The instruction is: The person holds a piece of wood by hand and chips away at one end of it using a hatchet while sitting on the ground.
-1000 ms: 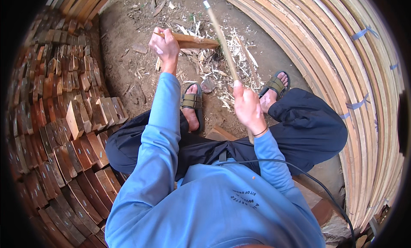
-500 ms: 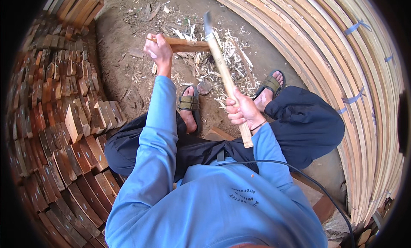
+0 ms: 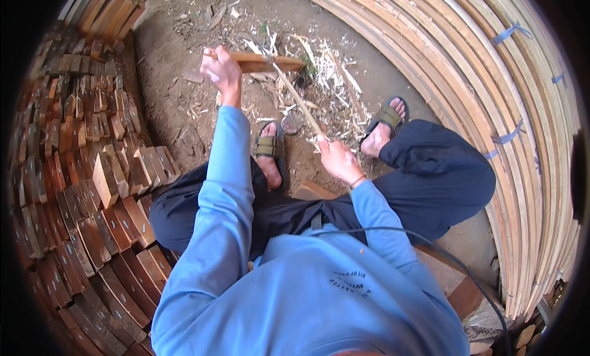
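My left hand [image 3: 221, 70] is closed around the left end of a reddish-brown piece of wood [image 3: 289, 64], holding it out over the dirt. The wood's far end tapers to the right above the shavings. My right hand [image 3: 339, 160] grips a chopping tool with a long pale wooden handle [image 3: 296, 97]. Its short metal blade, seen nearly edge-on and blurred, meets the upper side of the wood or lies just over it; I cannot tell whether it touches.
Pale wood shavings [image 3: 335, 76] litter the dirt floor [image 3: 166, 79]. Stacked wooden blocks [image 3: 80, 190] rise on the left. Long boards [image 3: 455, 67] tied with blue strips curve along the right. My sandalled feet [image 3: 270, 147] flank the work, and a black cable [image 3: 442, 248] crosses my right arm.
The chopping tool has swung down and left, from raised beyond the wood's right end to the wood's upper side. My left hand and the wood have shifted slightly left.
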{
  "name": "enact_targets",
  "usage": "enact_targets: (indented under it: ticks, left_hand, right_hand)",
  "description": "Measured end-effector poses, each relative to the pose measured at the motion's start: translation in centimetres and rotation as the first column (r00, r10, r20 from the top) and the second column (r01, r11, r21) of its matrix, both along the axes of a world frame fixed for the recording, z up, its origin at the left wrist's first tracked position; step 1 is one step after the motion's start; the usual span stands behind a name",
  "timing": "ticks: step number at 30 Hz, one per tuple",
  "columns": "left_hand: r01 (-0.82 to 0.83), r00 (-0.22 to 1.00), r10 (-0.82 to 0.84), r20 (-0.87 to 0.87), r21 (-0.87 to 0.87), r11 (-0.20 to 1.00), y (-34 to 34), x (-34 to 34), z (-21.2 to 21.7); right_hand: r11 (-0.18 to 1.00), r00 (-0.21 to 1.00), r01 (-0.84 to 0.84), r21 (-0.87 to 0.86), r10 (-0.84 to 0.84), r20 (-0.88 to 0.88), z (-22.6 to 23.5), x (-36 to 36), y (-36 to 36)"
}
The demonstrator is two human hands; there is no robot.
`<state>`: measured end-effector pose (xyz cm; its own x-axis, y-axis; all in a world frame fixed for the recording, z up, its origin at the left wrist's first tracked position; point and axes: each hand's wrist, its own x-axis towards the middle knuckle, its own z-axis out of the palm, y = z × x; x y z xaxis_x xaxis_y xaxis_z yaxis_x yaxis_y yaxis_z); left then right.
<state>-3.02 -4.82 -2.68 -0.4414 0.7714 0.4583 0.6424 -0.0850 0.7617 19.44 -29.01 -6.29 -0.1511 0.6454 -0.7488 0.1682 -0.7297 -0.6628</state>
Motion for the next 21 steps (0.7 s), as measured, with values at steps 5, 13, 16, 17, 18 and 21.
enact_targets:
  ticks: [5, 13, 16, 17, 18, 21]
  left_hand:
    - [-0.001, 1.000, 0.002, 0.023, -0.004, 1.000, -0.2, 0.3, 0.0]
    - [-0.055, 0.998, 0.055, -0.001, -0.039, 0.998, 0.0, 0.4, 0.3]
    - [-0.070, 0.997, 0.070, -0.035, -0.009, 0.998, 0.9, 0.1, 0.2]
    - [-0.070, 0.996, 0.069, -0.059, -0.011, 0.997, 0.4, -0.2, -0.3]
    - [-0.057, 0.997, 0.056, -0.046, -0.021, 0.998, 0.4, 0.0, -0.2]
    - [-0.023, 1.000, 0.023, -0.001, -0.041, 0.999, 0.6, 0.0, 0.0]
  right_hand:
    - [0.880, 0.485, 0.064, -0.470, -0.439, -0.756, 5.2, 2.6, 1.4]
    - [0.927, 0.837, -0.254, 0.275, 0.068, 0.543, 1.8, -1.0, 0.5]
    - [0.922, 0.804, -0.289, 0.259, 0.086, 0.589, 0.4, -1.1, 0.5]
    - [0.926, 0.822, -0.289, 0.242, 0.111, 0.559, 0.5, -1.1, 0.2]
    - [0.950, 0.877, -0.242, 0.196, 0.128, 0.463, -0.8, -0.7, 1.0]
    - [0.869, 0.730, 0.021, -0.494, -0.351, -0.586, 0.3, 2.2, 1.3]
